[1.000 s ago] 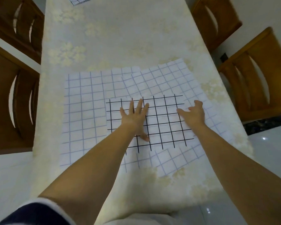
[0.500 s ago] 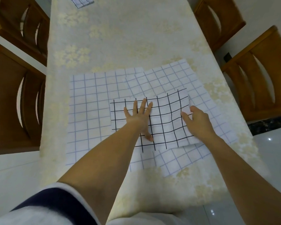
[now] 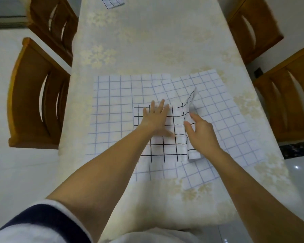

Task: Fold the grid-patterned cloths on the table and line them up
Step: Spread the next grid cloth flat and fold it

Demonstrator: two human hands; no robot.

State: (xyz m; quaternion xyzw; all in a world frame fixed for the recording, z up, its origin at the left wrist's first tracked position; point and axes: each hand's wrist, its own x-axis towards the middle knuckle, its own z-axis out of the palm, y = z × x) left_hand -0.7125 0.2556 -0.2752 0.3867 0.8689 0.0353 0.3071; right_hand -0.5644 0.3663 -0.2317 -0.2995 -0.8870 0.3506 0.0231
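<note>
A small white cloth with a black grid [image 3: 167, 146] lies on top of two larger white cloths with blue grids, one spread to the left [image 3: 112, 106] and one skewed to the right [image 3: 223, 116]. My left hand [image 3: 155, 118] presses flat on the black-grid cloth with fingers spread. My right hand [image 3: 201, 131] pinches that cloth's right edge, which stands lifted and curls over toward the left. A further grid cloth [image 3: 112, 1] lies at the table's far end.
The table [image 3: 147, 41] wears a cream floral cover. Wooden chairs stand on both sides, two at the left [image 3: 37, 95] and two at the right [image 3: 288, 102]. White floor shows around the table.
My right hand took hold of the black-grid cloth's right edge and lifted it, carrying it over to the left. My left hand stayed pressed on the cloth.
</note>
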